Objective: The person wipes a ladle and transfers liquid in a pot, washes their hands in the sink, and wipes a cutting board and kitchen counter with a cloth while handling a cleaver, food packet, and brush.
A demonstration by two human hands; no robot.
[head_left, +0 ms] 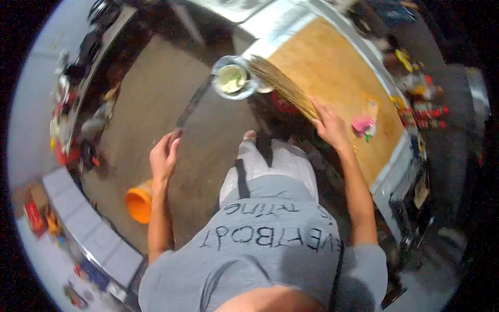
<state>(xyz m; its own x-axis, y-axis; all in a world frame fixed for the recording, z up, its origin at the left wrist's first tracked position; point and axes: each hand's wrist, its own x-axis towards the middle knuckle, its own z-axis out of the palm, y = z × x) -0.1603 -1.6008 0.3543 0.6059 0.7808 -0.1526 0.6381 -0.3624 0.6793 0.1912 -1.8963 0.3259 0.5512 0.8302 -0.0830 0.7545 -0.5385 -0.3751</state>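
Observation:
My right hand (328, 125) is closed around the narrow end of a straw broom (286, 86), a bundle of thin yellow-brown stalks. The broom slants up and left along the table's edge. My left hand (166, 153) has its fingers closed on the near end of a long dark handle (195, 101). This handle reaches up to the side of a round pale basin (218, 87); whether they are joined I cannot tell. A smaller light bowl (226, 74) with something green and whitish in it sits inside the basin.
A wooden-topped table (317, 57) stands on the right, bearing a pink item (363, 126). An orange bucket (138, 205) is on the floor (150, 88) at left. White panels (88, 218) line the lower left. Bottles (426, 112) and clutter are at far right.

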